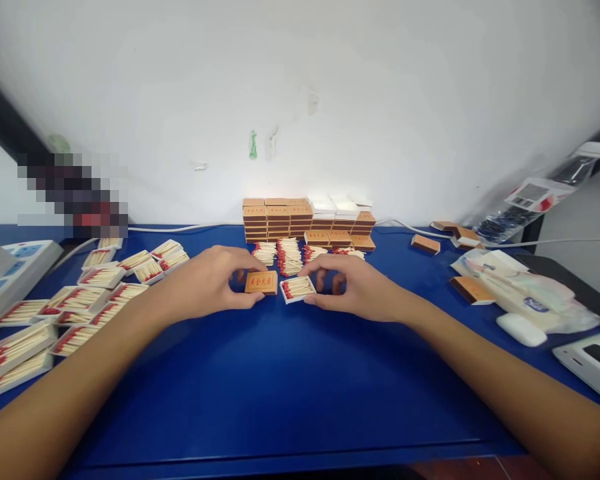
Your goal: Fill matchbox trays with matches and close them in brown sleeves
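Note:
My left hand [207, 280] grips a brown matchbox sleeve [261, 282] with red print, thumb in front and fingers behind it. My right hand [353, 287] pinches a small white tray of red-tipped matches [297, 289] right beside the sleeve. Sleeve and tray sit almost end to end, just above the blue table [280, 387]. Behind them lie loose piles of matches [289, 255].
Stacked brown matchboxes [279, 219] and white trays [336, 205] stand at the wall. Several filled open trays [75, 300] spread over the left. A power strip [10, 267] lies far left. Loose boxes [473, 289], plastic packets [525, 290] and a white device [593, 363] are on the right.

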### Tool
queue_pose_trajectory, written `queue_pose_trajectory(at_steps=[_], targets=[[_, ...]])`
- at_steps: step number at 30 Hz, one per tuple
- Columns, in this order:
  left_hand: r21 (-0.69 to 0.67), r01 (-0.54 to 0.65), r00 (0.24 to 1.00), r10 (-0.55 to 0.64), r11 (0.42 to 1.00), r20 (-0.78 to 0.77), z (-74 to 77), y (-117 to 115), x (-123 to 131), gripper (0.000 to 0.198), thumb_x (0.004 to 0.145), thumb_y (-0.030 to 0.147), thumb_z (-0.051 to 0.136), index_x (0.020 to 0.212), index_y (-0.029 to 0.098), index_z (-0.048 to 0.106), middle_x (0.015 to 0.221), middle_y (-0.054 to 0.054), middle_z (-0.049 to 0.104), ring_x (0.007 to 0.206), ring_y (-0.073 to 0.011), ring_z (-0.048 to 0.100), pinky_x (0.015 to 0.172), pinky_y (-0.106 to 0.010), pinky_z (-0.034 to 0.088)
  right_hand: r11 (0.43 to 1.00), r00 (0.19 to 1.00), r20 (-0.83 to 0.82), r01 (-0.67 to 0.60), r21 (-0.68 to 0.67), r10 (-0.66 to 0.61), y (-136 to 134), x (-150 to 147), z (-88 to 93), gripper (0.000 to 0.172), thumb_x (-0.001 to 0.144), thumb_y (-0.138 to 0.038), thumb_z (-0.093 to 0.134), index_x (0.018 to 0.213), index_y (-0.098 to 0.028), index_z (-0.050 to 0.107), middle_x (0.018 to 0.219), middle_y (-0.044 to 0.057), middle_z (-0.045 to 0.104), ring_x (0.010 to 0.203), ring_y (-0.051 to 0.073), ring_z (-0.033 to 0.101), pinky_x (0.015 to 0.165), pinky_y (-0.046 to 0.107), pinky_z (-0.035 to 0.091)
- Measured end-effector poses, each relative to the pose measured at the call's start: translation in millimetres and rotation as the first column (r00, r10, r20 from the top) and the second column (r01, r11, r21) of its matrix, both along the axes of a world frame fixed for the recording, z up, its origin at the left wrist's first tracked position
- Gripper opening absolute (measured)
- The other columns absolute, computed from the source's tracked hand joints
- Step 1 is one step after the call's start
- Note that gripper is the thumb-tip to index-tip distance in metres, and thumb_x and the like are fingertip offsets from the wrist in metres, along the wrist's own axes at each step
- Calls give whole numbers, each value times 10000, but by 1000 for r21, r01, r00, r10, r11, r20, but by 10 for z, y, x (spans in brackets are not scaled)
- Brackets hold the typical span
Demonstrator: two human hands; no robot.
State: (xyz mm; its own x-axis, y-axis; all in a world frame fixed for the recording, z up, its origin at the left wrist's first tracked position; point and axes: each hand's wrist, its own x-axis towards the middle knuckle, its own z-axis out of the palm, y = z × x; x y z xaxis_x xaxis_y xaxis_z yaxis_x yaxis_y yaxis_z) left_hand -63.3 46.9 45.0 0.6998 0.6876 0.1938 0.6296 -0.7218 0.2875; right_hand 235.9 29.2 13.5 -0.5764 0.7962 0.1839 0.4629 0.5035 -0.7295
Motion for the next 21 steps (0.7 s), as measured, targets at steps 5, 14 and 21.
queue_pose_trajectory(at_steps=[5,14,21], targets=[[-87,86,995,-81,992,55,-43,47,16,274,893,407,741,1102,233,781,952,-15,749,788,-162,672,718,-263,479,1000,1000,-23,-5,-21,5,-8,-2,15,353,898,-416,770,1199,-236,733,873,9,676,739,149,619,614,264,496],[-150,112,992,-100,982,82,-70,102,-22,283,909,400,744,1144,249,785,997,-27,748,844,-175,676,738,-264,482,999,999,-37,-5,-38,4,-2,8,57,399,904,-449,764,1249,-248,752,951,33,730,770,151,637,605,266,493],[-184,146,987,-130,972,97,-63,104,-12,278,920,375,733,1162,254,798,891,-6,709,763,-147,623,698,-251,450,999,999,-51,-12,-39,10,-11,-14,49,409,912,-447,758,1264,-239,747,975,44,722,767,146,624,601,256,489]])
